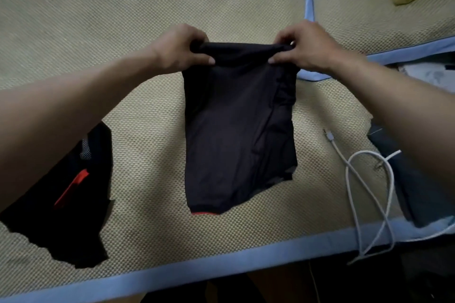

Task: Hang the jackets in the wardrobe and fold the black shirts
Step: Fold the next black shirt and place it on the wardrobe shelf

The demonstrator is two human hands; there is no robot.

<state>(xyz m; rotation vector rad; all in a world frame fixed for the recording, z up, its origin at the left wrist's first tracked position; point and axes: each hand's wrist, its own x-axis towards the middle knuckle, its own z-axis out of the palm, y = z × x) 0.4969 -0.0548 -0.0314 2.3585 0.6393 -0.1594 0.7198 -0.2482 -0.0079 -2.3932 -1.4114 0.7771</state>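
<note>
black shirt (236,130) folded narrow, top edge lifted, red-trimmed end on mat; second black shirt (66,204) crumpled at left.

Both bare forearms come in from the bottom corners and angle toward each other over the black shirt (238,125). The left hand (181,49) pinches the shirt's far edge at its left corner, thumb on the near side, fingers curled over the top. The right hand (306,45) does the same at the right corner. Knuckles up on both, wrists about level.
</note>
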